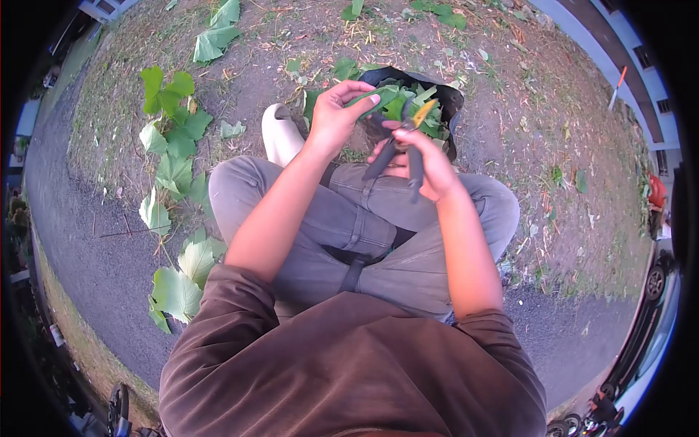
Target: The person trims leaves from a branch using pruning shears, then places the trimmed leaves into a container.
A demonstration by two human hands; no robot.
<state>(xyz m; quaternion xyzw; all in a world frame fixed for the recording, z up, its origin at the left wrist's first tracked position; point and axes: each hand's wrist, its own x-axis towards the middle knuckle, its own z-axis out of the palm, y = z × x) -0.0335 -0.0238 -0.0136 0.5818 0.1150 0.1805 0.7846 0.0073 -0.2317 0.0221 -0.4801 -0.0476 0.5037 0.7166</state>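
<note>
Between the thumb and fingers of my left hand (336, 116) is a green leaf (373, 104), pinched near the rim of a black bag. My right hand (426, 159) is wrapped round a pair of pruning shears (380, 160) with dark grey handles. Their yellow blade (423, 111) points up and away from me, close to the leaf. Cut green leaves (435, 124) fill the mouth of the black bag (456, 104), which stands on the ground just past my hands. The shears and my right hand cover part of it.
A long vine with broad leaves (175, 173) lies to my left, across bare soil and asphalt. More leaves (215, 40) lie farther ahead. A pale slip-on shoe (279, 135) is by my left knee. An orange-topped stick (619, 81) is at the far right.
</note>
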